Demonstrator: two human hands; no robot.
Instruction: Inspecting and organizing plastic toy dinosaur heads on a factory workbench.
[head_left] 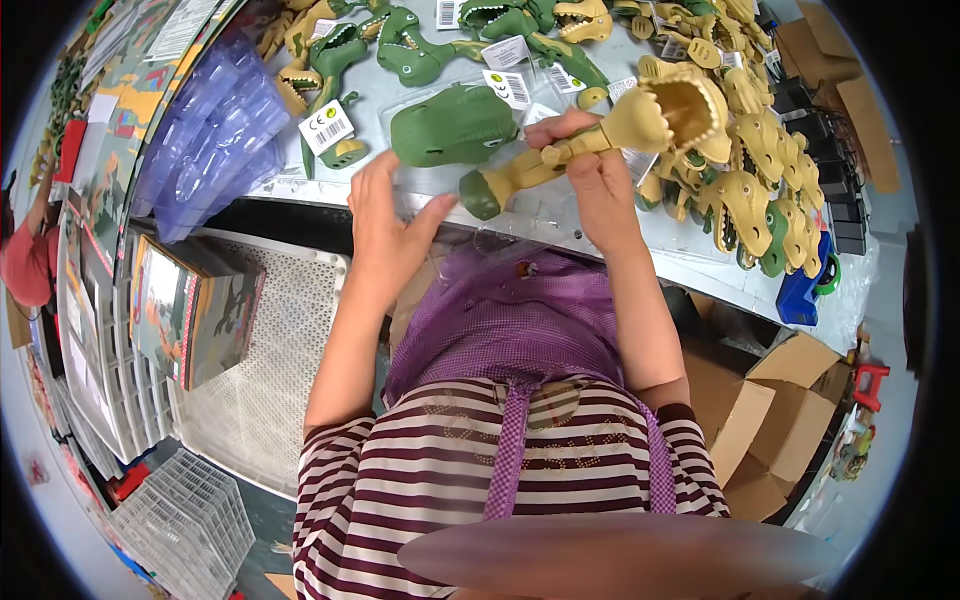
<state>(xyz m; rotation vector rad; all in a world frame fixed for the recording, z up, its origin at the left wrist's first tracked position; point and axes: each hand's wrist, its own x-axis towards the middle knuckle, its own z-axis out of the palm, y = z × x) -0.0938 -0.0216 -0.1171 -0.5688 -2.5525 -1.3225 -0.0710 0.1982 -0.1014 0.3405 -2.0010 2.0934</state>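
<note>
Head view. The right hand is closed around the neck of a tan dinosaur grabber toy, which lies slantwise above the near edge of the table — open toothed head up and to the right, green handle end down and to the left. The left hand is open, fingers spread, resting at the table edge just left of that handle end and near to, not clearly touching, a green dinosaur head lying on the table beyond it. Whether it presses on clear film there cannot be told.

Judgement on handling: the toy looks like hollow moulded plastic — light, stiff, smooth but ridged enough to grip. The neck, where it is now held, appears the soundest place to take hold; the hinged jaw and teeth look the weaker parts.

Surroundings: a heap of tan dinosaur toys far right, green ones far centre, stacked clear trays to the left, flat printed cards below them.
</note>
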